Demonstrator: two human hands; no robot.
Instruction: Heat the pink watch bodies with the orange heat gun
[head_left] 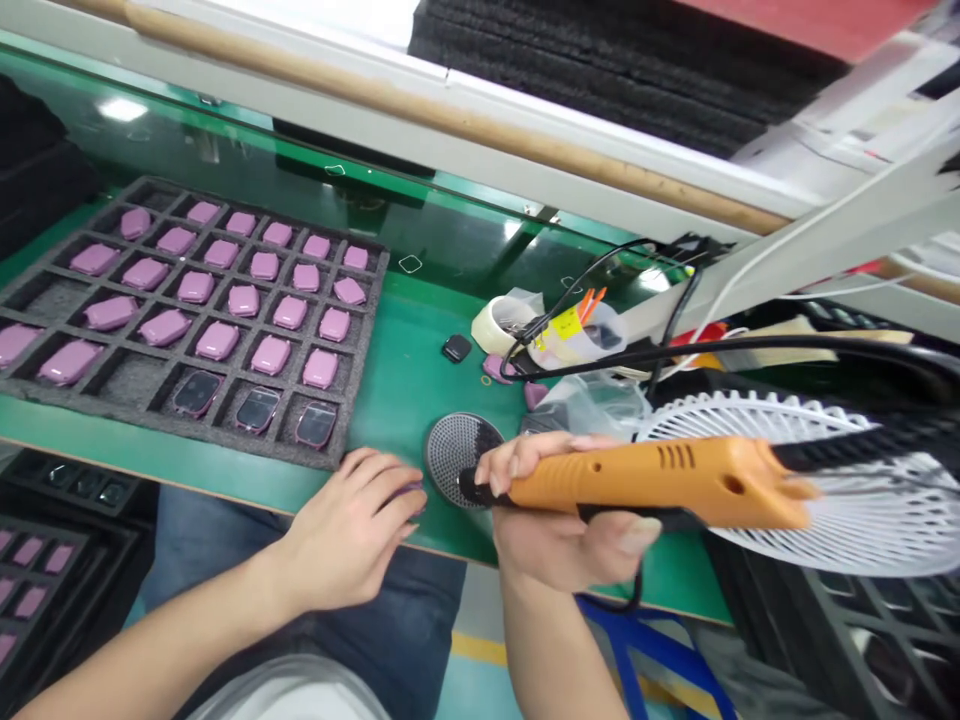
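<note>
My right hand (555,520) is wrapped round an orange corded electric screwdriver (645,480), thumb along its black lever. The black nose points left, over a round grey dish with a dotted surface (450,450). Close by on the left, my left hand (360,525) curls its fingers over a small purple case (407,492) at the bench's front edge; most of the case is hidden. Left of that hand lies a dark grey foam tray (97,400) holding many purple watch-like cases (217,340). Several in its near row show dark faces (256,408).
A white fan guard (847,500) stands at right. Behind the dish are a tape roll (495,318), a tub (592,340), a small black square piece (456,347) and clear plastic bags (600,400). A black cable (735,345) crosses above the screwdriver. A shelf beam (480,125) spans the back.
</note>
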